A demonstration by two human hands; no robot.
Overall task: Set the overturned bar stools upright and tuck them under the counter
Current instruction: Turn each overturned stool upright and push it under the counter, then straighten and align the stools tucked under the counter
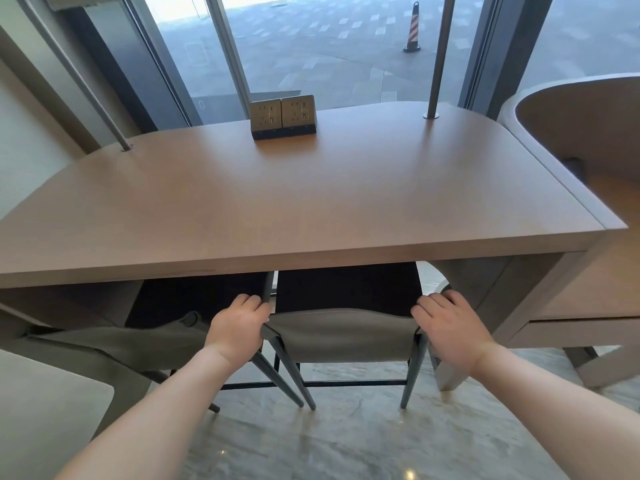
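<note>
Both hands grip the grey backrest of 1 upright bar stool standing under the desk front edge. The left hand has its fingers curled around the backrest's left end; the right hand wraps its right end. A second stool sits left of it under the desk.

A café or shared lounge is suggested by a long wooden desk set against floor-to-ceiling windows, fitted with a socket block, above a polished marble floor.
</note>
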